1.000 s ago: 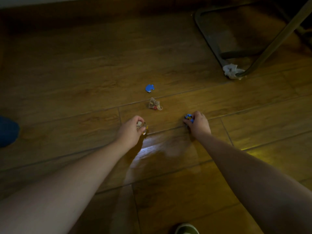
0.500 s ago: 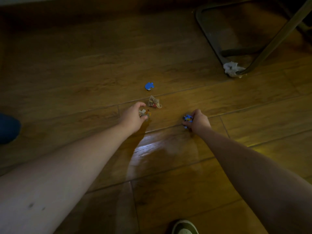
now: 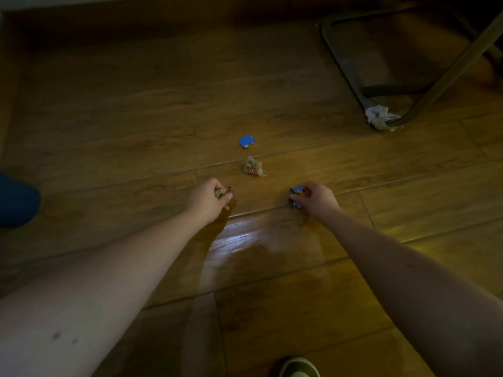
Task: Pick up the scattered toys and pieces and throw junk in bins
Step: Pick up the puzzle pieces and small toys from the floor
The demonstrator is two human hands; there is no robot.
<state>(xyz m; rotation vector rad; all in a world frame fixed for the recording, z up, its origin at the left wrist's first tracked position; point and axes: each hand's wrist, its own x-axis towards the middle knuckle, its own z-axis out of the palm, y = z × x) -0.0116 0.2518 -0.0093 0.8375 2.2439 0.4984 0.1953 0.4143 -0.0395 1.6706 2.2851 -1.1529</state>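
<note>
Blue flat puzzle piece (image 3: 247, 140) lies beyond both hands; left hand (image 3: 208, 200) grips small tan pieces (image 3: 223, 191), right hand (image 3: 315, 199) clutches colourful pieces (image 3: 298, 194).

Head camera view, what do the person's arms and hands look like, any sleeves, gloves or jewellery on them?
Both arms are bare from the frame edge to the fingers: no sleeves, gloves, watch or bracelet show. The left hand and right hand appear ringless, though the dim light hides fine detail. The left forearm carries two small dark marks near the bottom edge.
</note>
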